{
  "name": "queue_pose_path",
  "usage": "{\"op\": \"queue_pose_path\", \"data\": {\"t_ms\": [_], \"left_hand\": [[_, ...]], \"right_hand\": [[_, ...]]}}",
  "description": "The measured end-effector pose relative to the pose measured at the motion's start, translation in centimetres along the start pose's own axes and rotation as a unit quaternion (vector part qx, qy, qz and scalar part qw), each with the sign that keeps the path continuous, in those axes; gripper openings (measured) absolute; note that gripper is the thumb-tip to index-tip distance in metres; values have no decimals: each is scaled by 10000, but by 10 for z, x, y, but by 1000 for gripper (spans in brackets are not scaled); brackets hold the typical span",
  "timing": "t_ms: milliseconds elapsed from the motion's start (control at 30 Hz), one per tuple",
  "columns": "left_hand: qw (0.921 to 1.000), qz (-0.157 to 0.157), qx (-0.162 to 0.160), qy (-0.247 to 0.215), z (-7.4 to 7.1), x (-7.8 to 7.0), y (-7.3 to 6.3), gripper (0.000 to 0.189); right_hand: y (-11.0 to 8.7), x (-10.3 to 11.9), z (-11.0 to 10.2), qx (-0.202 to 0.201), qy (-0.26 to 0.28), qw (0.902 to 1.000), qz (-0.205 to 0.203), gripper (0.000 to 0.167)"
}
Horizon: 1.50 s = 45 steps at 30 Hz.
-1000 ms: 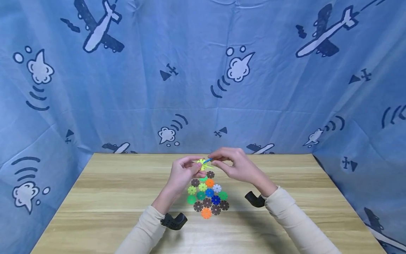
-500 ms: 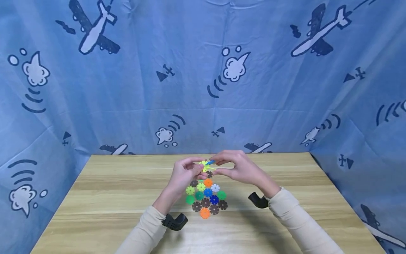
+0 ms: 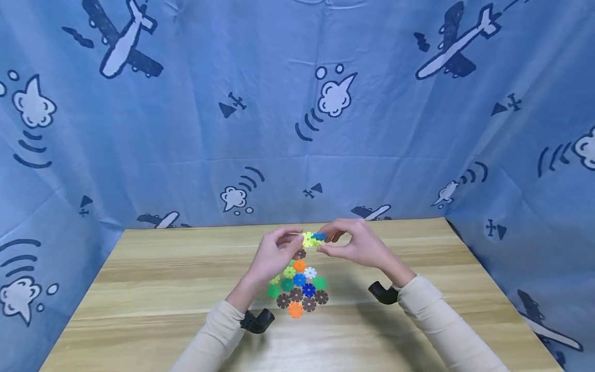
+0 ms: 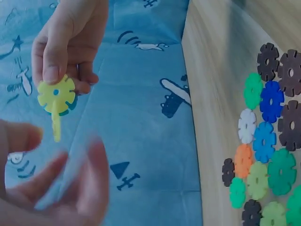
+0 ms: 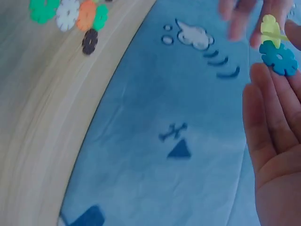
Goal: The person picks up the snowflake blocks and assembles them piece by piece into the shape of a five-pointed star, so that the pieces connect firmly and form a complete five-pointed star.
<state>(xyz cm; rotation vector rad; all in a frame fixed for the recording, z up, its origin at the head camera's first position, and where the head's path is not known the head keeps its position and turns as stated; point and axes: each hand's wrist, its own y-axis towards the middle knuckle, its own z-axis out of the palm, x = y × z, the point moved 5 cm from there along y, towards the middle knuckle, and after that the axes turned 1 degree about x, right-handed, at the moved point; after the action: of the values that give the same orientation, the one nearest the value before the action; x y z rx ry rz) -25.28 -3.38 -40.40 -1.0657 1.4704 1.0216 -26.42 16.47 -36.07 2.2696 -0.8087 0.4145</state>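
Note:
My right hand pinches a small joined cluster of notched plastic interlocking discs above the far part of the table. In the left wrist view, its thumb presses a yellow disc, with a second yellow disc standing edge-on across it. A blue disc is joined to them and faces the palm in the right wrist view. My left hand is close at the cluster's left side. Blurred in its own wrist view, that hand has thumb and fingers spread apart, holding nothing.
Several loose discs lie in a patch on the wooden table, among them orange, white and brown ones. Blue printed curtain surrounds the table's back and sides. Black bent pieces stick out at both wrists.
My left fingers have come off the yellow disc and spread. The cluster has shifted a little right, and the blue disc has turned from edge-on to show more of its face.

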Motion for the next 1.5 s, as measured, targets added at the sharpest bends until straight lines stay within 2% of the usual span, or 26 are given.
{"op": "queue_pose_path", "data": {"t_ms": [67,133,233,333,467,667,733,833,1000,1100,1200,1333,1500], "left_hand": [[9977,222,-204,601,-3,-3,-1,31],[9915,331,-441,1174,-8,-3,-2,30],[9839,313,-574,1662,-15,4,-3,27],[9802,185,-606,1876,-22,12,-5,24],[9782,117,-566,1996,-28,20,-7,22],[9773,-28,-362,2086,-32,32,-9,19],[9763,-114,-339,2137,-33,37,-9,20],[9738,-242,-286,2244,-34,44,-8,23],[9684,-538,-16,2435,-34,59,-6,29],[9637,-798,139,2545,-33,70,-4,33],[9569,-913,206,2751,-33,78,-1,39],[9413,-922,229,3241,-30,84,6,44],[9097,-974,267,4028,-24,84,16,34]], "right_hand": [[-5,-14,-10,-198,-59,9986,479,27],[-14,-35,-24,-446,-244,9923,1128,30],[-35,-73,-49,-780,-640,9713,2154,35],[-66,-110,-73,-871,-1029,9422,3067,44],[-110,-146,-94,-722,-1297,9075,3930,55],[-161,-175,-107,-423,-1607,8602,4821,58],[-171,-179,-108,-314,-1631,8512,4978,59],[-181,-182,-108,-182,-1672,8455,5068,60],[-186,-183,-105,-57,-1844,8429,5055,57],[-188,-183,-104,19,-1924,8389,5092,55],[-188,-182,-104,108,-1950,8345,5152,55],[-188,-180,-104,205,-1909,8288,5256,59],[-188,-179,-103,236,-1777,8259,5345,66]]}}
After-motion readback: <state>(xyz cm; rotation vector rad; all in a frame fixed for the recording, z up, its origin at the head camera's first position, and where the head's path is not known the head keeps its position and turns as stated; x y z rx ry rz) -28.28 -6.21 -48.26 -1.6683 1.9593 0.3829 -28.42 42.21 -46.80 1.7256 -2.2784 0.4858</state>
